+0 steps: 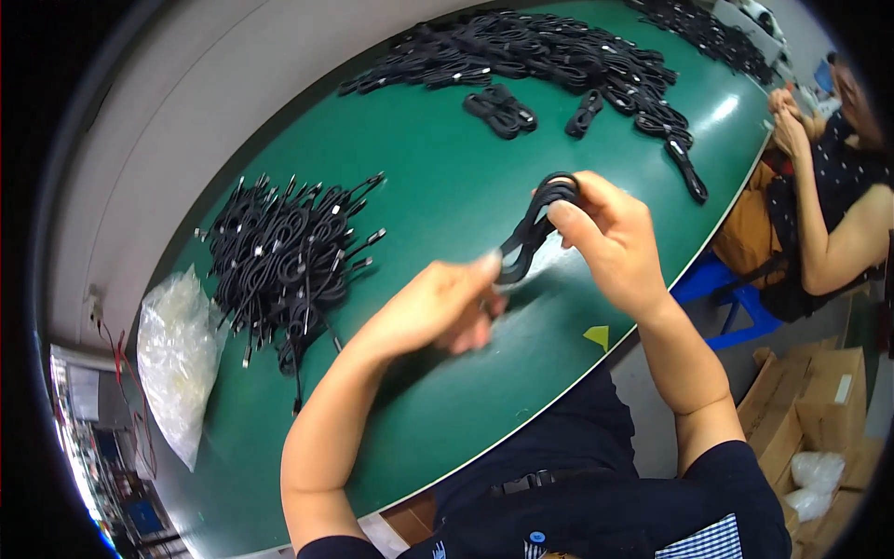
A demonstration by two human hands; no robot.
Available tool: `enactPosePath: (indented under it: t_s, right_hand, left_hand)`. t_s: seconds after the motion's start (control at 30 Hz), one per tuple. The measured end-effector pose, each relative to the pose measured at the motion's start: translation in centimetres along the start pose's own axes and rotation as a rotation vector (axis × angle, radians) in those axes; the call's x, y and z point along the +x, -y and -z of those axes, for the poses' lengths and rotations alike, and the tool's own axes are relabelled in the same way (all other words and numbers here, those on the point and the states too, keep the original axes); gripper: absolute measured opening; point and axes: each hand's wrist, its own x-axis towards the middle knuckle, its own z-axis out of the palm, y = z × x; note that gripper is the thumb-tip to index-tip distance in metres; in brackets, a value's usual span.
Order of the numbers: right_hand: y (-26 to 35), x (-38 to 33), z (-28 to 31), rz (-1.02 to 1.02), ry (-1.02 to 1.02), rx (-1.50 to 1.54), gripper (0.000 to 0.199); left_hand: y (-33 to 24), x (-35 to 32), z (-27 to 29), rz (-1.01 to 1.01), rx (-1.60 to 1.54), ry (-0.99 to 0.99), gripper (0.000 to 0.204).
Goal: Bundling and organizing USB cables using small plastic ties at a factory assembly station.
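Between my hands, above the green tabletop, is a black cable (531,235) folded into a long looped bundle. My right hand (610,233) grips its far end, with the thumb pressed over the loops. At the near end, my left hand (442,303) pinches the bundle between thumb and fingers; its lower fingers are blurred. To the left of my left hand lies a heap of black cables (279,252) with metal plugs sticking out. Beyond my hands rest two separate coiled cables, one bundle (501,110) and a smaller one (584,114).
A large pile of coiled black cables (521,47) spreads along the table's far side. A clear plastic bag (177,345) sits at the left edge. A yellow tape piece (597,336) marks the near edge. Another person (829,186) sits at right, near a blue stool (745,317) and cardboard boxes (792,401).
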Motion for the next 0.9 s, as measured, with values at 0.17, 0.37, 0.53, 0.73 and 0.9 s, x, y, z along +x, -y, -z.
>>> enactPosePath:
  t_s: [0.17, 0.37, 0.53, 0.73, 0.9]
  right_hand:
    - [-0.7, 0.1, 1.1, -0.233, 0.353, 0.250, 0.023]
    - [-2.0, -0.5, -1.8, -0.166, 0.194, 0.328, 0.025]
    - [-2.2, -1.2, -2.3, -0.249, 0.058, 0.389, 0.016]
    - [-2.4, -1.5, -2.9, -0.252, 0.132, 0.395, 0.011]
    - [-1.9, -2.9, -3.9, -0.090, 0.039, 0.055, 0.012]
  left_hand:
    - [-1.5, -1.4, 0.7, -0.463, 0.150, -0.425, 0.029]
    - [0.1, 1.3, -3.9, -0.617, 0.125, -0.513, 0.051]
    - [0.7, 1.8, -5.0, -0.793, 0.570, -0.759, 0.065]
    - [1.3, 1.4, -4.4, -0.752, 0.474, -0.737, 0.051]
    - [0.7, 1.5, -3.7, -0.564, -0.027, -0.546, 0.035]
